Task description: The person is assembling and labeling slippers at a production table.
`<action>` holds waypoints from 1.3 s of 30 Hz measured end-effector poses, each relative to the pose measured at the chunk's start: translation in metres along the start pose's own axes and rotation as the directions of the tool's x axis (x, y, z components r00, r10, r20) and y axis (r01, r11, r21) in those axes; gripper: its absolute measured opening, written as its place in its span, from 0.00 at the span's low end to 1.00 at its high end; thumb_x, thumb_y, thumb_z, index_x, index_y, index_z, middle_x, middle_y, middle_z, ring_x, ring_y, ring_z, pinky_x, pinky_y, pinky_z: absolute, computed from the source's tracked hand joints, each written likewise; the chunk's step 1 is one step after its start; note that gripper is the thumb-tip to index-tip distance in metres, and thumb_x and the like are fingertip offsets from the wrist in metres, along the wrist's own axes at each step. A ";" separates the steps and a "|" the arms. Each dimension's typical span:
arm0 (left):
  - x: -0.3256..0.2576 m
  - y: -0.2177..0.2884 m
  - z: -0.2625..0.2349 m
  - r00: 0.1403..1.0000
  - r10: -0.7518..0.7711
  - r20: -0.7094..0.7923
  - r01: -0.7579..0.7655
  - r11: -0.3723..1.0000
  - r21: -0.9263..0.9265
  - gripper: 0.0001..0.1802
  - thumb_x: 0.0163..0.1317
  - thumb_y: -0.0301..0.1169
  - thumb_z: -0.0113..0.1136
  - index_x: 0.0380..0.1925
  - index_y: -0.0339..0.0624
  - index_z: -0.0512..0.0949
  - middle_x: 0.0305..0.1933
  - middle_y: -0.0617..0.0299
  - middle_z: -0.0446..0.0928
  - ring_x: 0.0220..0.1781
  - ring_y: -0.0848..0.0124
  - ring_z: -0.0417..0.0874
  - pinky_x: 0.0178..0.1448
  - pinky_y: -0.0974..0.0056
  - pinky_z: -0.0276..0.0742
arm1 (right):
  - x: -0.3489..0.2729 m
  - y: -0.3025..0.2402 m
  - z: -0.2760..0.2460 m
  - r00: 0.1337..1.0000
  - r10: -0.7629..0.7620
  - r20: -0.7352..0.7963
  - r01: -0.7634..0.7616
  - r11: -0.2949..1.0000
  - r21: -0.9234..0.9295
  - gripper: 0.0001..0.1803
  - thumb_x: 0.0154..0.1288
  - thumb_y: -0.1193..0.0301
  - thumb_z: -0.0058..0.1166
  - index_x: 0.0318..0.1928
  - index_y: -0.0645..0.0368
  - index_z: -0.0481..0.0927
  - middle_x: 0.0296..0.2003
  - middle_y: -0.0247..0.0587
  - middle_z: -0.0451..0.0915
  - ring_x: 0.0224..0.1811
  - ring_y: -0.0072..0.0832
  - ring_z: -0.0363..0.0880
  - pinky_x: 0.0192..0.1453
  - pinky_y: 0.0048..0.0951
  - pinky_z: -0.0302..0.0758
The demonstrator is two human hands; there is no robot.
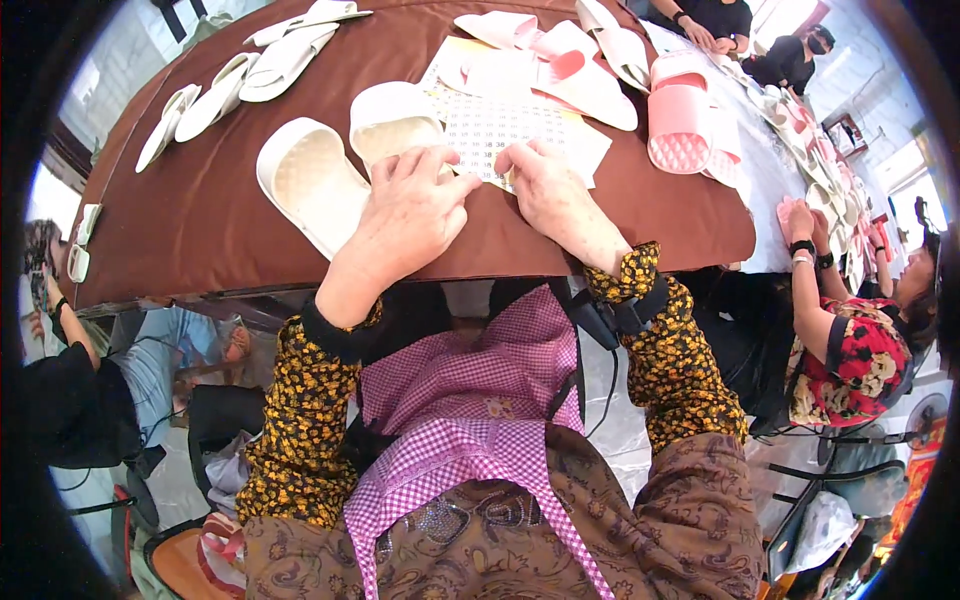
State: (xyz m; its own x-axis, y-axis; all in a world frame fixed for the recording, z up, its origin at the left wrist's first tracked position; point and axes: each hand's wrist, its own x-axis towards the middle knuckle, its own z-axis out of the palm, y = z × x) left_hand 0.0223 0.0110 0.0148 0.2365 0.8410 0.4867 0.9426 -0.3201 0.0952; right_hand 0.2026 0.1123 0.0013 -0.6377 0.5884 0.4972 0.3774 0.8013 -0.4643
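Note:
My left hand and my right hand rest together at the near edge of a white sheet of small printed stickers on a brown-covered table. The fingertips of both hands pinch at the sheet's near edge. Two cream slippers lie soles up just left of my left hand, which partly covers the nearer part of one. What the fingers grip is too small to make out.
Pink slippers and pale ones lie at the back right, more cream slippers at the back left. A person in a red flowered top sits to the right at a slipper-strewn table; other people sit beyond and at left.

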 end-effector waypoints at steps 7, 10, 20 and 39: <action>0.000 0.000 0.001 1.000 -0.002 0.005 0.002 1.000 0.002 0.17 0.54 0.29 0.53 0.45 0.48 0.79 0.54 0.57 0.71 0.60 0.58 0.68 0.63 0.52 0.58 | 0.001 0.006 0.002 1.000 0.024 -0.004 -0.024 0.995 0.095 0.07 0.63 0.78 0.43 0.39 0.58 0.75 0.35 0.54 0.74 0.41 0.52 0.74 0.44 0.46 0.73; -0.001 0.000 0.000 1.000 -0.001 0.006 0.001 1.000 0.002 0.17 0.54 0.29 0.53 0.45 0.48 0.79 0.54 0.57 0.71 0.60 0.58 0.68 0.63 0.52 0.58 | 0.000 0.006 0.004 0.999 -0.009 -0.032 0.011 0.999 0.050 0.07 0.62 0.78 0.43 0.39 0.58 0.75 0.35 0.54 0.74 0.41 0.52 0.74 0.44 0.46 0.73; 0.000 0.001 0.000 1.000 -0.007 0.023 0.007 1.000 0.005 0.17 0.55 0.29 0.53 0.46 0.49 0.79 0.54 0.57 0.71 0.60 0.57 0.68 0.63 0.53 0.58 | -0.001 0.002 -0.001 1.000 -0.016 0.004 0.016 1.000 0.012 0.07 0.62 0.78 0.43 0.38 0.59 0.75 0.34 0.53 0.74 0.39 0.51 0.75 0.44 0.46 0.73; 0.000 -0.001 0.001 1.000 0.003 0.013 -0.003 1.000 0.005 0.16 0.55 0.28 0.54 0.45 0.48 0.79 0.54 0.57 0.71 0.58 0.57 0.69 0.62 0.52 0.60 | 0.001 0.005 -0.001 0.999 0.038 0.016 -0.040 0.990 0.135 0.08 0.61 0.80 0.41 0.38 0.61 0.74 0.34 0.56 0.75 0.40 0.52 0.74 0.45 0.45 0.72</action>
State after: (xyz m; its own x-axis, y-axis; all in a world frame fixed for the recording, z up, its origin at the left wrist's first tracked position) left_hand 0.0221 0.0119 0.0140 0.2426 0.8454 0.4758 0.9430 -0.3207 0.0891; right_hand 0.2046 0.1177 0.0003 -0.6334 0.6170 0.4671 0.3090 0.7550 -0.5784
